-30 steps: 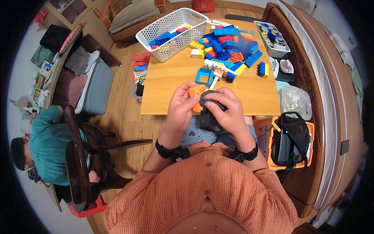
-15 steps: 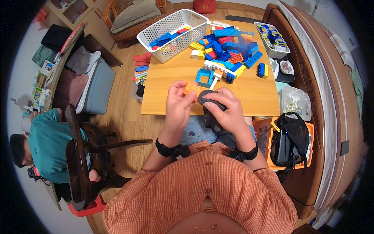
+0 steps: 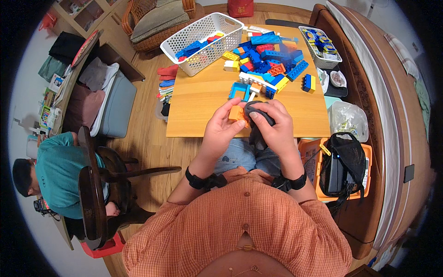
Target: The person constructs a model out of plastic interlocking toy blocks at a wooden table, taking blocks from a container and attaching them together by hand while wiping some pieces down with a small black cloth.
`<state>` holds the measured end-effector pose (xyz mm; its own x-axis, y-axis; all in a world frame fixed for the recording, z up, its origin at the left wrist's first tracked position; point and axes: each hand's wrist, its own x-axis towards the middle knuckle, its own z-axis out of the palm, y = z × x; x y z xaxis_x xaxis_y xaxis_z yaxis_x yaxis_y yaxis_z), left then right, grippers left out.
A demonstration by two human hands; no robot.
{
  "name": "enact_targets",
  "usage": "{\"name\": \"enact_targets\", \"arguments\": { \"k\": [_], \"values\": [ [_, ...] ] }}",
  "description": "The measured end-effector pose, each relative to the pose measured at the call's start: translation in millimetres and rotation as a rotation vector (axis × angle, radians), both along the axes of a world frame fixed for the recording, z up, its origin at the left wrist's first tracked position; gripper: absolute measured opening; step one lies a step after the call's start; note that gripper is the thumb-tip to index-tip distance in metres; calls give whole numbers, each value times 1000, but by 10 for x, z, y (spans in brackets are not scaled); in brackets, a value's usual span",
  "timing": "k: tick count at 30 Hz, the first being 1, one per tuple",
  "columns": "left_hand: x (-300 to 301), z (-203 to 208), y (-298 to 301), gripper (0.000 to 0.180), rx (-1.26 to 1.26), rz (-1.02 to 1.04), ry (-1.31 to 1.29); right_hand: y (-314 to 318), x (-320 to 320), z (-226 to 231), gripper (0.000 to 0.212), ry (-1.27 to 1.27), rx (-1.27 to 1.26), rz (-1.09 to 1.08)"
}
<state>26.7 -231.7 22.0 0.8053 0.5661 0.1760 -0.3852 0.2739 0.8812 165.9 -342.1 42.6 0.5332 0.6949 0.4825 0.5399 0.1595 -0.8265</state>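
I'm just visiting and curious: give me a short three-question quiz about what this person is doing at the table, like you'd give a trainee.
1. True or false: the white basket lies on the floor.
2. What colour is the block pinched in the left hand? A) green B) orange C) white
3. Fill in: the right hand grips a dark ____ piece.

Key
1. False; it sits on the wooden table, at its far left corner.
2. B.
3. Grey; its exact shape is hard to tell.
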Motion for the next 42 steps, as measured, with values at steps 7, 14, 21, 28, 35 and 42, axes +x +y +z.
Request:
{"name": "enact_targets", "arguments": {
  "k": [7, 14, 21, 28, 35, 42],
  "values": [
    [-13, -60, -1, 63, 272, 87, 176, -45, -69, 41, 20, -65, -25, 199],
    [-13, -8, -67, 59, 197, 33, 80, -37, 43, 53, 19, -12, -47, 50],
    [53, -12, 42, 49, -27, 56, 177, -59, -34, 53, 20, 60, 24, 78],
    [-21, 12, 37, 45, -94, 52, 223, 4, -82, -3, 22, -67, -23, 70],
    [17, -172, 147, 46, -25, 187, 161, -25, -143, -14, 21, -221, -233, 202],
    [22, -77, 182, 38, -411, 97, -70, -16, -134, -34, 22, -204, -153, 234]
  ]
}}
